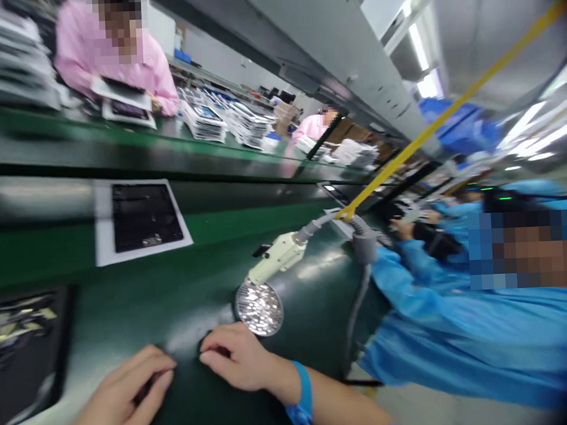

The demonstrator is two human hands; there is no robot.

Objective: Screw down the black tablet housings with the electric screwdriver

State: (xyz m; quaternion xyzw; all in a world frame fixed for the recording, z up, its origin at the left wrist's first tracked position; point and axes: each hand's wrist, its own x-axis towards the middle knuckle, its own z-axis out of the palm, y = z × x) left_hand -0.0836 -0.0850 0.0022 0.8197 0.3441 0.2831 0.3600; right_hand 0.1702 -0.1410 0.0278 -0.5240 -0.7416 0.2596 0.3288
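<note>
My left hand (134, 391) is at the lower left over the green bench top, its thumb and fingertips brought together. To its right, my right hand (236, 355) is closed in a pinch, a blue wrist strap (303, 393) around that wrist. Whatever lies between the fingers of either hand, if anything, is too small or hidden. Just beyond my right hand stands a round dish of shiny small metal parts (259, 309), which look like screws. A pale electric screwdriver (278, 258) leans with its front end at the dish's far rim; neither hand touches it.
At left lies a black tray (31, 367) with small yellowish and dark pieces. A dark panel (146, 215) rests on a white sheet beyond. A yellow strap (416, 141) runs to the screwdriver's cable. A person in blue (458, 330) sits close right; one in pink (117, 50) works across the bench.
</note>
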